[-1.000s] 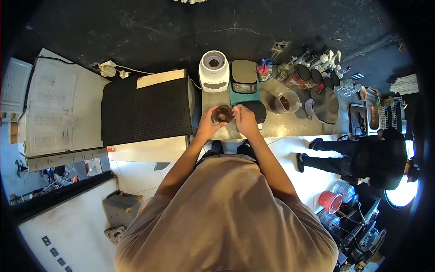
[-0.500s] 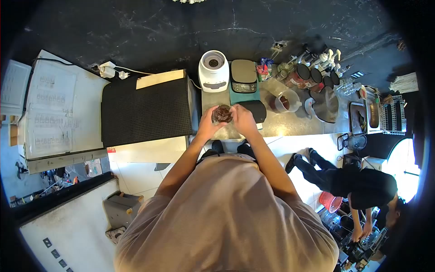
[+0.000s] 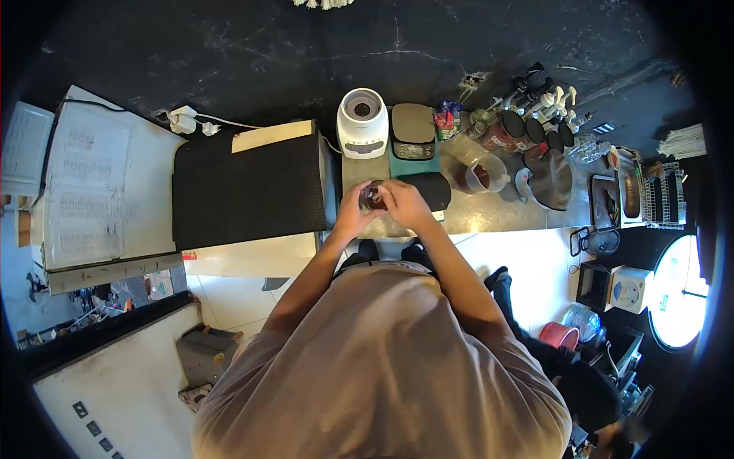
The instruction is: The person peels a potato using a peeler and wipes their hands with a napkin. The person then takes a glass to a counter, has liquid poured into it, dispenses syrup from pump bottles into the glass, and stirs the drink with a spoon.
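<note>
A small clear glass (image 3: pixel 370 200) with dark brown contents is held over the front part of the counter. My left hand (image 3: pixel 350 214) wraps round its left side and is closed on it. My right hand (image 3: pixel 407 203) grips the glass from the right, its bent fingers reaching over the rim and hiding part of the opening. Just behind the hands stands a white grinder-like machine (image 3: pixel 362 126) with a round top opening. Beside it, a digital scale (image 3: pixel 414 131) lies on a teal mat, and a black pad (image 3: pixel 428 190) is right of my right hand.
A black-covered box (image 3: pixel 248 183) stands to the left. Along the counter (image 3: pixel 489 218) to the right are a clear jug (image 3: pixel 488 174), dark-lidded jars (image 3: pixel 511 126), pump bottles and a sink (image 3: pixel 630 191). Another person (image 3: pixel 585 390) in dark clothes is at the lower right.
My right fingers have moved left over the mouth of the glass, covering more of it. The other person has moved down, toward the bottom of the view, partly behind my shoulder.
</note>
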A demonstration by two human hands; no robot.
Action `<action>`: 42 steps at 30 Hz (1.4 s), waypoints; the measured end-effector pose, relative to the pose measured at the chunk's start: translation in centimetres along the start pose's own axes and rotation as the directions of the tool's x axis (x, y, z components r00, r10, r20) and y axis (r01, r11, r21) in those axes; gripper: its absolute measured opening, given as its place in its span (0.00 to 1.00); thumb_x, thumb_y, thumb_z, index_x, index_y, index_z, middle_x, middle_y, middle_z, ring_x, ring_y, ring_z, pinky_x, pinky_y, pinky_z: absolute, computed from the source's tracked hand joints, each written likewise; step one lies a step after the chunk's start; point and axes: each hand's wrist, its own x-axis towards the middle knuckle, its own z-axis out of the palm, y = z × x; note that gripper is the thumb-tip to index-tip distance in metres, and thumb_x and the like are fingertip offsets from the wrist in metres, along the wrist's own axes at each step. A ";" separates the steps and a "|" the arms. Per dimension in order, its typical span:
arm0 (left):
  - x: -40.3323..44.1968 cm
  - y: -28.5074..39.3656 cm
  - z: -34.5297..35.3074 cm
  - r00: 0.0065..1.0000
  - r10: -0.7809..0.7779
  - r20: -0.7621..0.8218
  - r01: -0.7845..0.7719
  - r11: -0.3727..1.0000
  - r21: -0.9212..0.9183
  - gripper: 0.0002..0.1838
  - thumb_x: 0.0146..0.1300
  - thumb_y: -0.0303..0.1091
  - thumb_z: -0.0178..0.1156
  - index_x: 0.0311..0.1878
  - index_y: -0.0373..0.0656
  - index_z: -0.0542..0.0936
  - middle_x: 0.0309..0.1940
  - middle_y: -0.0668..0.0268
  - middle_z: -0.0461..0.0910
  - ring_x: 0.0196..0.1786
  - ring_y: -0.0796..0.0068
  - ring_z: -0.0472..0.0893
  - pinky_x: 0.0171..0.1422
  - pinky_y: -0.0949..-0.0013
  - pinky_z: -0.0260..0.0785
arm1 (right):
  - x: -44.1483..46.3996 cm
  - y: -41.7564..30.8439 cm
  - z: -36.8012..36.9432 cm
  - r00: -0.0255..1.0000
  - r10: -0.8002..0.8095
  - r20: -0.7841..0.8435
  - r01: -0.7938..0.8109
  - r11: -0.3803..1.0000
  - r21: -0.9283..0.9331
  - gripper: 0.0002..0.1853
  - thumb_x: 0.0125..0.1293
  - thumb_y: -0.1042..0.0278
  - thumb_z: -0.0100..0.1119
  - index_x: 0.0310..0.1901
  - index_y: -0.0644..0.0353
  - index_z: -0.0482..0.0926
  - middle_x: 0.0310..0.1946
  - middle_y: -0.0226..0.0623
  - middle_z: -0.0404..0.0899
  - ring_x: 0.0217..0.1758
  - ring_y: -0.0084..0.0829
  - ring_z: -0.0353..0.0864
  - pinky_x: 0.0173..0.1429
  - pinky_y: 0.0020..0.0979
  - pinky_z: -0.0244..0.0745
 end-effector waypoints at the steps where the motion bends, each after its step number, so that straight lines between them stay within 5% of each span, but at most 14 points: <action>1: -0.2 0.0 -0.1 1.000 0.011 0.007 -0.011 1.000 -0.001 0.48 0.53 0.41 0.84 0.74 0.38 0.69 0.66 0.49 0.76 0.68 0.51 0.77 0.75 0.54 0.69 | 0.4 0.1 0.1 0.999 0.012 0.032 -0.010 0.997 -0.072 0.13 0.76 0.65 0.52 0.41 0.65 0.80 0.40 0.56 0.83 0.44 0.59 0.84 0.51 0.52 0.79; 4: 0.4 -3.2 1.8 0.997 0.063 -0.047 -0.072 0.970 -0.231 0.48 0.49 0.39 0.86 0.72 0.38 0.72 0.62 0.49 0.81 0.64 0.52 0.81 0.71 0.54 0.73 | 1.9 0.6 -0.8 0.942 0.126 0.311 -0.048 0.968 -0.246 0.15 0.74 0.63 0.50 0.40 0.65 0.81 0.40 0.56 0.85 0.45 0.58 0.85 0.52 0.52 0.80; 6: 0.4 -3.5 2.0 0.998 0.057 -0.037 -0.063 0.978 -0.201 0.49 0.49 0.40 0.86 0.72 0.38 0.71 0.62 0.49 0.80 0.63 0.52 0.82 0.70 0.54 0.74 | 2.8 3.2 -0.1 0.923 -0.044 0.382 0.131 0.970 -0.204 0.15 0.73 0.61 0.52 0.37 0.66 0.80 0.39 0.57 0.84 0.42 0.58 0.84 0.48 0.52 0.78; 10: 0.3 -1.8 1.2 0.997 0.071 -0.032 -0.074 0.992 -0.106 0.49 0.49 0.40 0.86 0.72 0.37 0.70 0.61 0.50 0.79 0.62 0.53 0.82 0.69 0.54 0.75 | 2.9 4.9 1.3 0.959 -0.166 0.229 0.223 0.941 -0.253 0.17 0.73 0.60 0.49 0.37 0.67 0.78 0.39 0.59 0.83 0.43 0.59 0.83 0.51 0.53 0.77; 12: 0.3 -1.8 0.8 0.997 0.073 -0.040 -0.076 0.994 -0.077 0.49 0.49 0.39 0.86 0.72 0.37 0.70 0.61 0.50 0.79 0.62 0.53 0.82 0.69 0.55 0.75 | 3.2 4.5 1.3 0.913 -0.084 0.399 0.183 0.958 -0.219 0.18 0.75 0.59 0.47 0.37 0.67 0.77 0.38 0.61 0.82 0.43 0.59 0.83 0.53 0.53 0.77; 16: 0.1 -1.9 1.0 1.000 -0.003 -0.012 0.001 0.985 -0.173 0.47 0.50 0.36 0.85 0.72 0.39 0.70 0.63 0.49 0.78 0.65 0.53 0.80 0.71 0.56 0.73 | 3.2 1.3 0.2 0.951 0.053 0.306 0.020 0.973 -0.230 0.17 0.75 0.60 0.47 0.39 0.67 0.79 0.38 0.61 0.83 0.43 0.60 0.83 0.53 0.53 0.77; 18: 0.1 -1.6 0.7 0.999 0.031 -0.014 -0.033 0.993 -0.114 0.48 0.50 0.36 0.85 0.73 0.39 0.71 0.64 0.49 0.77 0.66 0.51 0.80 0.72 0.55 0.73 | 3.6 2.4 0.6 0.908 0.005 0.419 0.128 0.949 -0.288 0.18 0.75 0.60 0.46 0.41 0.68 0.80 0.37 0.60 0.83 0.44 0.58 0.84 0.54 0.54 0.77; 21: 0.2 -2.9 1.5 1.000 0.015 -0.003 -0.016 0.988 -0.151 0.49 0.49 0.39 0.86 0.73 0.39 0.71 0.65 0.49 0.77 0.66 0.49 0.79 0.73 0.53 0.71 | 4.0 1.6 -0.6 0.788 0.130 0.601 -0.052 0.988 -0.145 0.21 0.72 0.57 0.46 0.37 0.65 0.84 0.40 0.56 0.85 0.47 0.56 0.85 0.56 0.53 0.77; 24: 0.2 -3.3 1.5 1.000 0.010 -0.010 -0.012 0.982 -0.190 0.49 0.49 0.41 0.86 0.73 0.40 0.71 0.65 0.50 0.78 0.66 0.49 0.79 0.73 0.53 0.71 | 3.3 2.5 0.1 0.913 -0.046 0.406 0.141 0.968 -0.208 0.21 0.74 0.56 0.45 0.40 0.65 0.83 0.41 0.56 0.85 0.47 0.56 0.84 0.54 0.51 0.76; 28: 0.1 -1.8 0.8 1.000 0.008 -0.010 -0.009 0.996 -0.090 0.49 0.49 0.42 0.86 0.73 0.40 0.71 0.62 0.50 0.80 0.65 0.50 0.80 0.72 0.53 0.72 | 4.0 0.9 -0.3 0.801 0.174 0.573 -0.070 0.978 -0.199 0.22 0.74 0.56 0.44 0.39 0.66 0.83 0.43 0.57 0.85 0.49 0.58 0.83 0.56 0.52 0.76; 32: 0.2 -0.9 0.4 0.996 0.077 -0.054 -0.079 0.996 -0.051 0.49 0.49 0.42 0.86 0.73 0.41 0.71 0.61 0.50 0.80 0.63 0.50 0.81 0.70 0.53 0.73 | 3.8 2.7 0.2 0.822 -0.038 0.569 0.251 0.920 -0.301 0.22 0.75 0.57 0.42 0.40 0.66 0.83 0.44 0.57 0.84 0.50 0.59 0.82 0.58 0.53 0.75; 34: 0.1 -0.4 0.1 0.999 0.035 -0.039 -0.036 0.999 -0.020 0.49 0.49 0.42 0.86 0.73 0.41 0.71 0.62 0.50 0.80 0.63 0.49 0.80 0.71 0.54 0.72 | 4.0 2.4 0.7 0.820 0.082 0.567 0.077 0.965 -0.250 0.21 0.75 0.58 0.42 0.42 0.66 0.83 0.47 0.57 0.84 0.53 0.57 0.82 0.60 0.51 0.76; 37: 0.0 -0.2 -0.1 1.000 -0.009 0.014 0.010 0.999 -0.053 0.48 0.52 0.39 0.84 0.74 0.39 0.69 0.66 0.48 0.77 0.68 0.48 0.77 0.75 0.54 0.69 | 3.7 4.0 0.8 0.772 -0.131 0.622 0.473 0.772 -0.424 0.16 0.75 0.61 0.47 0.42 0.66 0.80 0.47 0.51 0.85 0.54 0.52 0.84 0.63 0.46 0.78; 42: 0.1 -0.2 0.0 0.996 0.074 -0.058 -0.075 0.997 -0.011 0.49 0.50 0.41 0.85 0.73 0.41 0.70 0.63 0.49 0.79 0.65 0.47 0.79 0.72 0.53 0.71 | 3.7 3.1 0.8 0.802 -0.128 0.583 0.483 0.714 -0.507 0.14 0.75 0.63 0.48 0.39 0.64 0.79 0.46 0.50 0.85 0.55 0.50 0.83 0.62 0.46 0.78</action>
